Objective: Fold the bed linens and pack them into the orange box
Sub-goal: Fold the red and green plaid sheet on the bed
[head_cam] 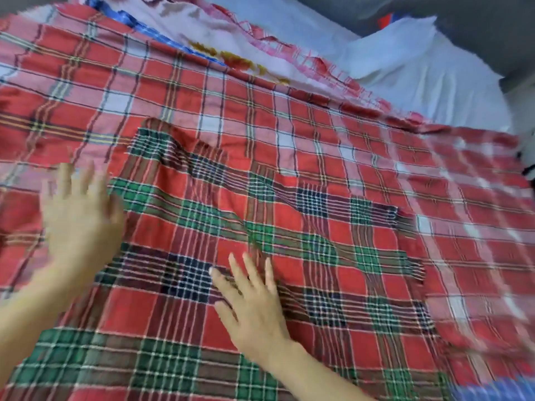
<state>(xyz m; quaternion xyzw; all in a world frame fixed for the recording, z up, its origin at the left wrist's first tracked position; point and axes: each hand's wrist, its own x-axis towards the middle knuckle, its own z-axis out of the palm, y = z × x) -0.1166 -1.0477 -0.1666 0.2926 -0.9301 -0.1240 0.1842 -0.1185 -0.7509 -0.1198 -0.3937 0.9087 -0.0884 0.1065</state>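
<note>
**Both hands flat on the green-checked cloth, smoothing it for a fold**

Nearest the camera, the green-and-red plaid cloth (289,256) lies spread out and reaches to the near edge of the view. Its far and right edges end in short fringes, and a few soft ridges run across its middle. The right hand (254,308) lies on it near the centre, fingers straight and spread, gripping nothing. A flat palm like this fits pressing the wrinkles out so that the coming fold lands square.

To the left, the left hand (81,215) is likewise open with fingers fanned. It sits at the cloth's left edge, where that edge meets the layer beneath. It is blurred, so I cannot tell whether it presses down or skims just above. Placed there, it would pin or straighten that border while the other hand works the middle. At the near right corner a blue patch (492,389) shows, too blurred to name.

Beneath and beyond lies a larger red-and-white plaid sheet (260,111), spread flat and serving as the working surface. Past its far edge a pale pink cloth (202,27) with a frayed red border and a blue stripe lies rumpled. White bedding (419,76) covers the bed at the far right.

The orange box is not in view. By my reading, folding is at an early stage, since both plaid pieces lie open.
</note>
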